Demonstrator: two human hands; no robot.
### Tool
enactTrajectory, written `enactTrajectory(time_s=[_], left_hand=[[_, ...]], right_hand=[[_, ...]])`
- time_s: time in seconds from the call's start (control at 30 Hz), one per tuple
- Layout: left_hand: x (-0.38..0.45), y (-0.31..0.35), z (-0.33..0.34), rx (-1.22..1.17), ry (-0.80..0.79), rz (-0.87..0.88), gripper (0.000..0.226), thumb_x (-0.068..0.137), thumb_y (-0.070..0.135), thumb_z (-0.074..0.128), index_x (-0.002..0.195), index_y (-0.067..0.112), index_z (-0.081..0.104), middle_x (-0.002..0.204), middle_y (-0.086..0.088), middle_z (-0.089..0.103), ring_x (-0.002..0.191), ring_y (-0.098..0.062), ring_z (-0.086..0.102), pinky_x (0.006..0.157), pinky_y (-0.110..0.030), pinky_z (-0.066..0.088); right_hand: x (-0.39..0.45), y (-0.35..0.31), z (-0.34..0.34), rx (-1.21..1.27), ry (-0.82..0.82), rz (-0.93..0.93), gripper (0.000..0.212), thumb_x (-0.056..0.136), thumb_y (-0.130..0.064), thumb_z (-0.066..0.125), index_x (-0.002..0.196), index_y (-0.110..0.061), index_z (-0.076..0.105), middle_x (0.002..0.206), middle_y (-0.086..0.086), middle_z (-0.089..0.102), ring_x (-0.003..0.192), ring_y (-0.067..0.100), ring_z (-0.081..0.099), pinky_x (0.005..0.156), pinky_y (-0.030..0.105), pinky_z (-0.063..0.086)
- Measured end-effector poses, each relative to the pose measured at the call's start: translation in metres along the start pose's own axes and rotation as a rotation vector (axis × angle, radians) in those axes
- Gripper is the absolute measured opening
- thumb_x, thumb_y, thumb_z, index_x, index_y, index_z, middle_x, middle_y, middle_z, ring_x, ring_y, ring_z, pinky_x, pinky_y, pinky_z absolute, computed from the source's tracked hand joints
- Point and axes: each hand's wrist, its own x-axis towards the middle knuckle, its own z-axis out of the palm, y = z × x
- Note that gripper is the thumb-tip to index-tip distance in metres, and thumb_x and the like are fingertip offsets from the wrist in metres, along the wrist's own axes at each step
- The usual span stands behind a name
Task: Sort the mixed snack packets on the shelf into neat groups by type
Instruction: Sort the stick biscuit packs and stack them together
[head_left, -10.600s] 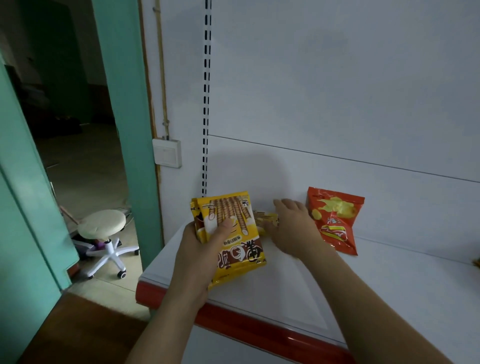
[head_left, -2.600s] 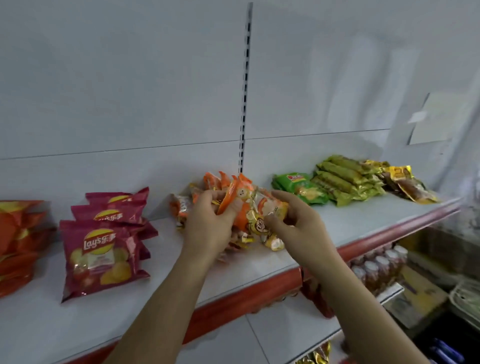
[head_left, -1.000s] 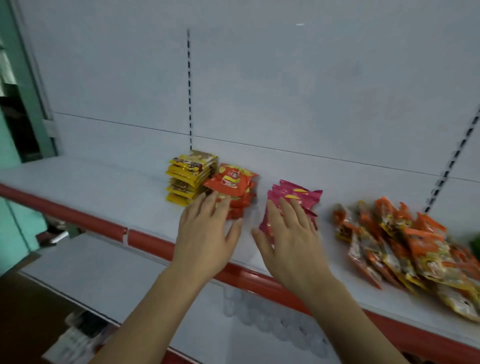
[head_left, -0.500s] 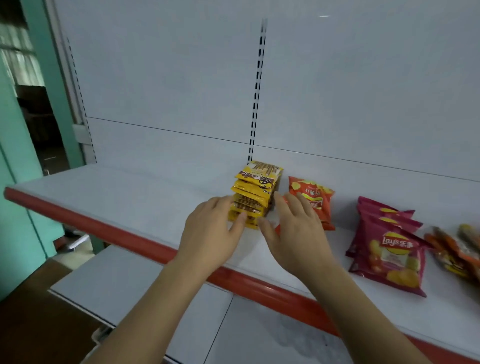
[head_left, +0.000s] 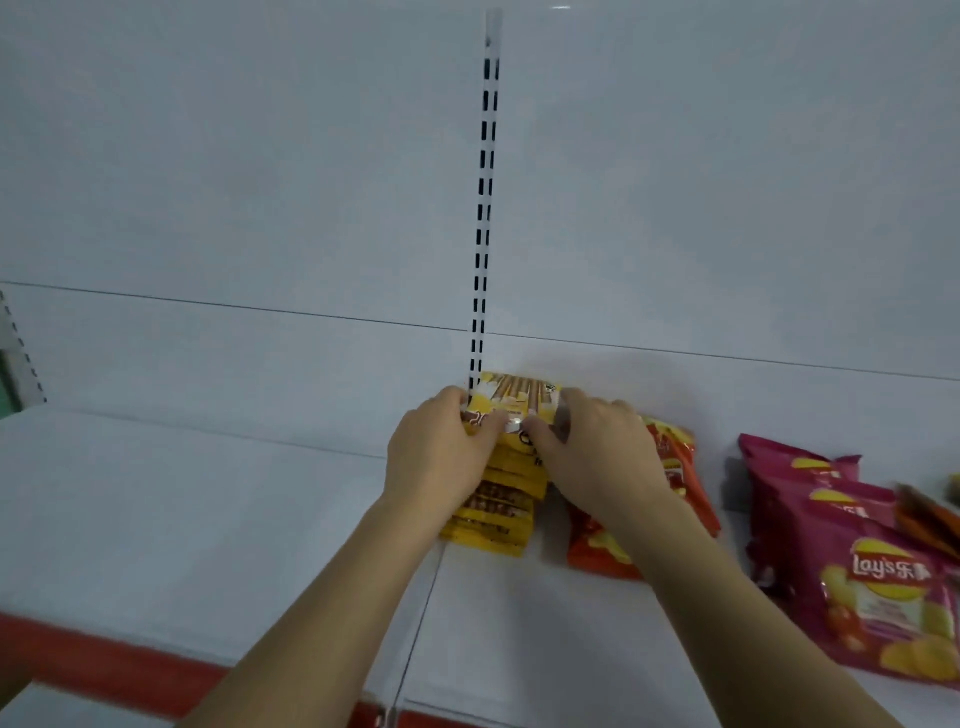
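A stack of yellow biscuit-stick packets (head_left: 498, 512) stands on the white shelf (head_left: 208, 519) against the back panel. My left hand (head_left: 441, 457) grips the stack's left side near the top, fingers curled over the top packet (head_left: 519, 397). My right hand (head_left: 597, 457) grips its right side, thumb on the front. Just right of the stack lie orange-red chip packets (head_left: 685, 478), partly under my right wrist. Further right sits a pile of magenta Lay's packets (head_left: 852, 566).
A slotted upright rail (head_left: 483, 208) runs up the white back panel behind the stack. The shelf has a red front edge (head_left: 104, 670). Orange packets (head_left: 930, 519) show at the far right edge.
Both hands have moved forward from hovering in front of the yellow stack and now clasp it from either side. The view has moved closer.
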Motion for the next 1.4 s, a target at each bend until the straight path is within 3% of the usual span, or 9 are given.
enactTrajectory(time_s=[0.13, 0.27, 0.43, 0.57, 0.73, 0.9, 1.1, 1.23, 1.4], left_hand=[[0.018, -0.011, 0.004, -0.108, -0.078, 0.040, 0.039, 0.095, 0.048, 0.067, 0.124, 0.021, 0.068, 0.102, 0.008, 0.065, 0.098, -0.016, 0.063, 0.075, -0.027, 0.045], [0.035, -0.024, 0.000, -0.418, -0.162, 0.034, 0.009, 0.093, 0.037, 0.073, 0.099, 0.033, 0.068, 0.089, 0.016, 0.068, 0.091, -0.013, 0.069, 0.074, -0.031, 0.054], [0.051, -0.044, -0.018, -0.671, -0.188, 0.031, 0.031, 0.096, 0.048, 0.065, 0.112, 0.023, 0.055, 0.101, 0.006, 0.067, 0.089, -0.008, 0.067, 0.070, -0.027, 0.054], [0.054, -0.063, -0.024, -0.734, -0.213, 0.033, 0.034, 0.097, 0.048, 0.064, 0.114, 0.022, 0.050, 0.102, 0.007, 0.069, 0.088, -0.007, 0.071, 0.068, -0.024, 0.055], [0.054, -0.065, -0.021, -0.667, -0.244, 0.097, 0.025, 0.101, 0.043, 0.059, 0.110, 0.021, 0.050, 0.095, 0.008, 0.068, 0.087, -0.012, 0.071, 0.066, -0.028, 0.055], [0.060, -0.048, -0.010, -0.503, -0.254, 0.224, 0.024, 0.105, 0.037, 0.054, 0.110, 0.015, 0.064, 0.101, 0.001, 0.070, 0.088, -0.015, 0.068, 0.068, -0.029, 0.055], [0.065, -0.044, 0.002, -0.309, -0.167, 0.213, 0.027, 0.103, 0.037, 0.058, 0.098, 0.014, 0.070, 0.089, 0.000, 0.070, 0.074, -0.013, 0.063, 0.054, -0.023, 0.041], [0.070, -0.045, 0.000, -0.468, -0.201, 0.035, 0.016, 0.103, 0.031, 0.058, 0.095, 0.018, 0.064, 0.080, 0.009, 0.064, 0.072, -0.009, 0.061, 0.059, -0.026, 0.045], [0.071, -0.057, -0.006, -0.853, -0.168, -0.231, 0.023, 0.101, 0.024, 0.062, 0.121, 0.013, 0.063, 0.106, -0.004, 0.075, 0.085, -0.016, 0.073, 0.062, -0.027, 0.052]], right_hand=[[0.004, -0.008, 0.010, 0.083, 0.059, 0.040, 0.052, 0.096, -0.053, 0.053, 0.137, -0.020, 0.054, 0.114, 0.000, 0.069, 0.109, 0.024, 0.057, 0.088, 0.037, 0.050], [-0.004, -0.026, 0.012, 0.255, 0.233, 0.094, 0.045, 0.096, -0.038, 0.062, 0.138, -0.023, 0.055, 0.118, -0.004, 0.066, 0.101, 0.014, 0.062, 0.081, 0.028, 0.050], [-0.014, -0.052, 0.009, 0.387, 0.360, 0.106, 0.034, 0.097, -0.027, 0.062, 0.131, -0.028, 0.062, 0.105, -0.015, 0.068, 0.086, -0.003, 0.062, 0.064, 0.007, 0.045], [-0.021, -0.064, 0.017, 0.430, 0.369, 0.129, 0.032, 0.097, -0.025, 0.065, 0.129, -0.026, 0.064, 0.102, -0.019, 0.069, 0.091, -0.010, 0.061, 0.071, 0.001, 0.046], [-0.023, -0.073, 0.024, 0.363, 0.421, 0.210, 0.030, 0.096, -0.032, 0.064, 0.125, -0.023, 0.067, 0.105, -0.013, 0.070, 0.090, -0.004, 0.061, 0.072, 0.008, 0.048], [-0.012, -0.059, 0.019, 0.374, 0.356, 0.391, 0.035, 0.091, -0.043, 0.068, 0.119, -0.021, 0.069, 0.096, -0.013, 0.066, 0.083, -0.002, 0.060, 0.064, 0.014, 0.045], [0.003, -0.046, 0.020, 0.261, 0.226, 0.382, 0.031, 0.102, -0.028, 0.051, 0.095, -0.009, 0.074, 0.079, 0.005, 0.071, 0.065, 0.016, 0.061, 0.062, 0.038, 0.054], [0.004, -0.039, 0.018, 0.195, 0.164, 0.330, 0.023, 0.100, -0.031, 0.053, 0.107, -0.018, 0.071, 0.096, -0.002, 0.073, 0.080, 0.014, 0.065, 0.065, 0.028, 0.054], [0.011, -0.038, 0.015, 0.115, 0.008, 0.384, 0.037, 0.091, -0.053, 0.062, 0.078, -0.018, 0.066, 0.067, -0.003, 0.062, 0.061, 0.012, 0.056, 0.049, 0.026, 0.038]])
